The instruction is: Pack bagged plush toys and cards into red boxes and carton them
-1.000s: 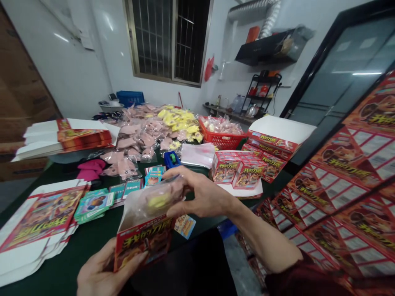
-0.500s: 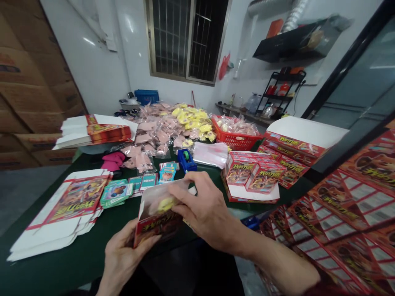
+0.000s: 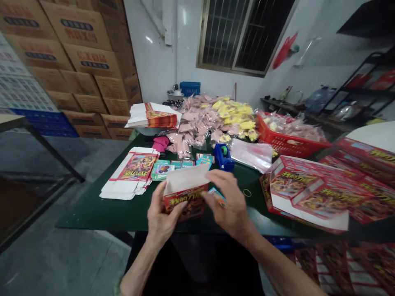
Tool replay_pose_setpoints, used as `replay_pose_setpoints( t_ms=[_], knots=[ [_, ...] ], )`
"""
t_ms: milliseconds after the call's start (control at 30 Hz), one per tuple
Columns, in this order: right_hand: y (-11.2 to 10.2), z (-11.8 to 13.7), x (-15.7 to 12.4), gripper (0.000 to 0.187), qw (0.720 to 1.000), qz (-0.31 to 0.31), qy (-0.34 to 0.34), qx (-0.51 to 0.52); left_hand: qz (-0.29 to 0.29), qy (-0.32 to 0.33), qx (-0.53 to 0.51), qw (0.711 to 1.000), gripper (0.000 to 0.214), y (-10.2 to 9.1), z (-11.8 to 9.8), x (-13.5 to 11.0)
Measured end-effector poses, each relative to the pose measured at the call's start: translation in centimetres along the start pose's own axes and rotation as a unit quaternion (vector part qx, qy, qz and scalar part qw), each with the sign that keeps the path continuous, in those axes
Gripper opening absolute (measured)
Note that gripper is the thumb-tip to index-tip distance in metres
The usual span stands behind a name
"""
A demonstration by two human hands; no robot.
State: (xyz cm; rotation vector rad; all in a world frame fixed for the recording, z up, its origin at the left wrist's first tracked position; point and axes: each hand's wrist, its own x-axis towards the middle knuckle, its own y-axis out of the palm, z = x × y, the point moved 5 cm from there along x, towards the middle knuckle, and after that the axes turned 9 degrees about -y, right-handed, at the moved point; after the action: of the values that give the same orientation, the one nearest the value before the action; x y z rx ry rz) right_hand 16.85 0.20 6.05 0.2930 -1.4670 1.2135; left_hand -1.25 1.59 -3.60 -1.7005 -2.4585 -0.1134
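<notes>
A red printed cardboard box point(image 3: 185, 205) with its white lid flap raised is held just over the near edge of the table. My left hand point(image 3: 163, 216) wraps around the box's left side, thumb across the front panel. At the right end of the box, my right hand point(image 3: 230, 205) has its index finger by the raised flap and its thumb at the front top corner. The contents are hidden behind the front panel. Blue cards point(image 3: 217, 196) lie partly covered behind my right hand. Beyond the box are more printed cards point(image 3: 162, 169) and a blue tape dispenser point(image 3: 224, 158).
Flat box blanks point(image 3: 132, 172) lie at left. Bagged pink toys point(image 3: 197, 121) and yellow toys point(image 3: 236, 113) are heaped at the back beside a red basket point(image 3: 286, 137). Clear bags point(image 3: 251, 154), a rubber band point(image 3: 247, 193) and filled red boxes point(image 3: 296, 181) occupy the right side.
My view has swung left. My right hand has drawn back from inside the box to its right edge. The box is turned more squarely toward me, and the yellow toy inside is hidden from view.
</notes>
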Motion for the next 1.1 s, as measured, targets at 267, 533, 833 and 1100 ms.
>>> replay_pose_setpoints(
  t_ms=[267, 533, 833, 1100],
  knots=[
    [0.3, -4.0, -9.2, 0.041, 0.961, 0.230, 0.142, -0.060, -0.148, 0.130, 0.069, 0.978, 0.078, -4.9, -1.7, 0.7],
    [-2.0, -4.8, -16.4, 0.045, 0.947, 0.302, 0.097, -0.054, -0.169, 0.121, 0.123, 0.970, 0.072, -5.5, 0.0, 0.4],
    [-4.3, -7.2, -13.1, 0.016, 0.976, 0.068, 0.204, -0.037, -0.187, 0.134, 0.117, 0.966, 0.068, -5.5, -0.2, 1.0],
    [-4.6, -10.0, -9.3, 0.037, 0.946, -0.094, 0.307, 0.033, -0.207, 0.143, 0.084, 0.964, 0.067, -5.5, 0.0, 1.2]
  ],
)
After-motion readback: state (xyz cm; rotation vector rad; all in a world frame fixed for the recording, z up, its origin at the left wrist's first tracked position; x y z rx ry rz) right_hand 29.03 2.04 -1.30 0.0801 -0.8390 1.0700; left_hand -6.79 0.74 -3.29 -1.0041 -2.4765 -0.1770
